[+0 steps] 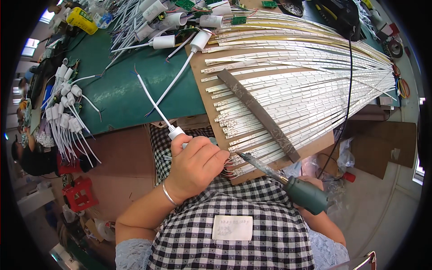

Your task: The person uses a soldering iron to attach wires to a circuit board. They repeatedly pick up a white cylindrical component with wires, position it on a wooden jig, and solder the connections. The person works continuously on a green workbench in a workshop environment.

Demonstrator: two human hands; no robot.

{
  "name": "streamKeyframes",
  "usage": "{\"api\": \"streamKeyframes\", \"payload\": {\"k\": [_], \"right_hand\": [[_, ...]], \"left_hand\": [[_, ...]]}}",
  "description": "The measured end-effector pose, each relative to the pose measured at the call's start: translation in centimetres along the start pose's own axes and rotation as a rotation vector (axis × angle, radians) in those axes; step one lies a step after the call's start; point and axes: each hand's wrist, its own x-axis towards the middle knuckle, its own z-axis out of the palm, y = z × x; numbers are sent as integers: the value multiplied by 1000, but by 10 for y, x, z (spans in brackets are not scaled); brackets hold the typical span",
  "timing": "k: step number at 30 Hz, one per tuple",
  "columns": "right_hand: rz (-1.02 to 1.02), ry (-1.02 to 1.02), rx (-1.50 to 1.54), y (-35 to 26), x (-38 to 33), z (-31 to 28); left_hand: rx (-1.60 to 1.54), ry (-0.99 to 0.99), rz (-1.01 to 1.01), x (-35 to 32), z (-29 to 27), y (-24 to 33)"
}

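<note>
My left hand (pixel 195 164) is closed around a white plastic end cap (pixel 176 132). A white cable runs from the cap up to the left and ends in thin coloured wires. My right hand (pixel 313 181), partly hidden behind the handle, grips a soldering iron (pixel 308 194) with a dark green handle. Its tip points left, near the fingers of my left hand and the ends of the LED strips (pixel 288 96). Thin wires show below that tip. A dark brown bar (pixel 257 114) lies across the strips, which fan out on a brown board (pixel 208 110).
White caps with cables and green circuit boards pile up at the back of the green table (pixel 121 90). Another cluster of caps (pixel 67 108) hangs at its left edge. A yellow bottle (pixel 81 20) stands far left. A black cord (pixel 350 85) crosses the right side. A red stool (pixel 80 194) is at left.
</note>
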Motion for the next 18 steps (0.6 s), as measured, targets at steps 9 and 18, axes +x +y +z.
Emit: {"api": "streamKeyframes", "payload": {"k": [9,18], "right_hand": [[-111,101,-19,19,2,12],[-231,122,-101,28,3,10]], "left_hand": [[9,46,16,0,4,1],[20,27,-3,-2,4,2]]}}
